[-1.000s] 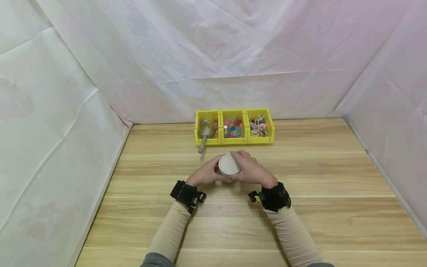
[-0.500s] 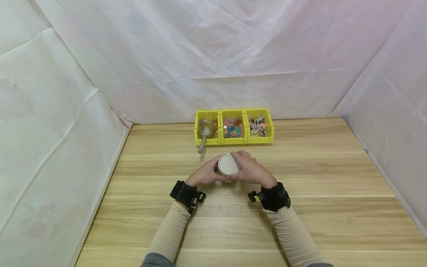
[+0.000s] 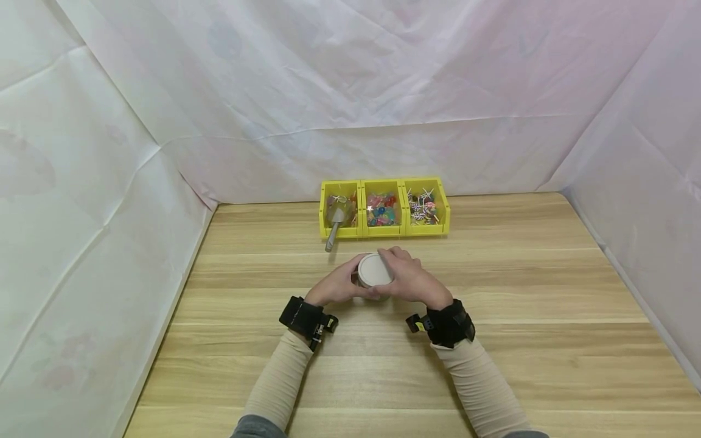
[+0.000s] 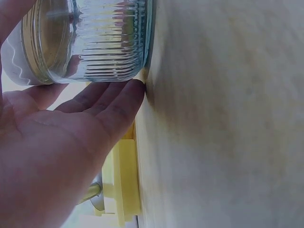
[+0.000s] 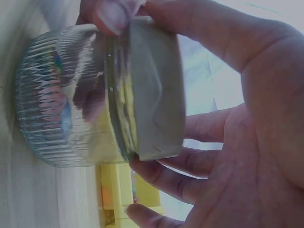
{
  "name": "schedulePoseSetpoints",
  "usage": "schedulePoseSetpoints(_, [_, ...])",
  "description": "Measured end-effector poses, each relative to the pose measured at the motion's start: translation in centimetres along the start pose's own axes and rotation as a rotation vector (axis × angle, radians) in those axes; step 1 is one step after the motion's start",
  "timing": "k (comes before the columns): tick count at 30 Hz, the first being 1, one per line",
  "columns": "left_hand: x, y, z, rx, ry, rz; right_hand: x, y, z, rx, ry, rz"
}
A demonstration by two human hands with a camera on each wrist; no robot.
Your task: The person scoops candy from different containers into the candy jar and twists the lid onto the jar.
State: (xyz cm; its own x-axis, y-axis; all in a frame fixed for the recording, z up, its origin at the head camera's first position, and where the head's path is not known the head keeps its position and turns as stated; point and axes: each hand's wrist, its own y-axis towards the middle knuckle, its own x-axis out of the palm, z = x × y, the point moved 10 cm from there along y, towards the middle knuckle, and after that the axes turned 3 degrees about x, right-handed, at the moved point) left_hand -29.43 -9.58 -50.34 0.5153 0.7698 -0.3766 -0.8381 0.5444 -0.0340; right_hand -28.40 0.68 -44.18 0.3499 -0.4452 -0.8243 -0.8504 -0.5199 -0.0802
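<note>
A ribbed clear glass jar (image 5: 80, 142) stands upright on the table, with small coloured pieces showing through its lower part in the right wrist view. A pale round lid (image 3: 374, 269) sits at its mouth. My left hand (image 3: 336, 286) holds the jar from the left, its fingers along the far side of the glass and low near the table in the left wrist view. My right hand (image 3: 413, 280) grips the lid from the right, thumb on the near side and fingers on the far side.
Behind the jar stands a row of yellow bins (image 3: 383, 232) with bagged, colourful pieces and striped sticks. A grey scoop (image 3: 333, 234) leans out of the left bin. White cloth (image 3: 350, 91) hangs around the wooden table (image 3: 235, 340).
The right hand and wrist have shifted very slightly left, with the lid a touch left too. The left hand has stayed in place, as have the bins and scoop.
</note>
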Motion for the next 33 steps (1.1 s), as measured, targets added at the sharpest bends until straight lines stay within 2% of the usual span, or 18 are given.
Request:
schedulePoseSetpoints(22, [-0.14,-0.11,0.36,0.005,0.008,0.008,0.27,0.20,0.06,0.006,0.005,0.007])
schedulePoseSetpoints(28, [-0.16,-0.17,0.55,0.003,-0.017,0.010,0.18,0.19,-0.08,0.003,0.008,0.009])
schedulePoseSetpoints(33, [-0.49,-0.55,0.73,-0.020,-0.004,0.006,0.23,0.29,-0.05,0.007,0.012,0.004])
